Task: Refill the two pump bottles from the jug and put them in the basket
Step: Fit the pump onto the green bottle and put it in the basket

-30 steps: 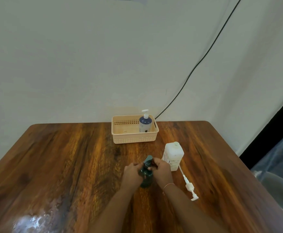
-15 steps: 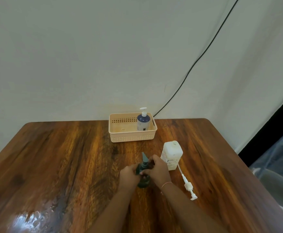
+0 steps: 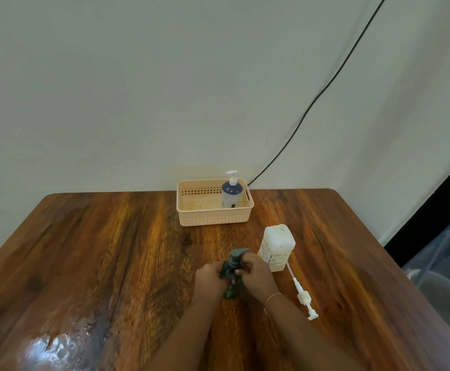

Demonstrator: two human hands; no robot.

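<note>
A dark green pump bottle [image 3: 232, 287] stands on the wooden table [image 3: 111, 263] near the front middle. My left hand [image 3: 209, 281] grips its body and my right hand [image 3: 256, 274] is closed around its green pump head [image 3: 236, 256]. A white jug [image 3: 276, 247] stands open just to the right, with its white pump and tube [image 3: 302, 297] lying loose on the table beside it. A blue pump bottle [image 3: 231, 192] with a white pump stands upright in the right end of the beige basket [image 3: 191, 219] at the table's far edge.
A black cable [image 3: 325, 87] runs down the wall behind the basket. The table's right edge drops off beside a dark gap at the right. A glossy glare patch [image 3: 49, 349] lies on the near left of the table.
The green pump head has turned between my fingers, its nozzle now pointing right. My hands stay on the bottle at the same spot. The view shifted slightly.
</note>
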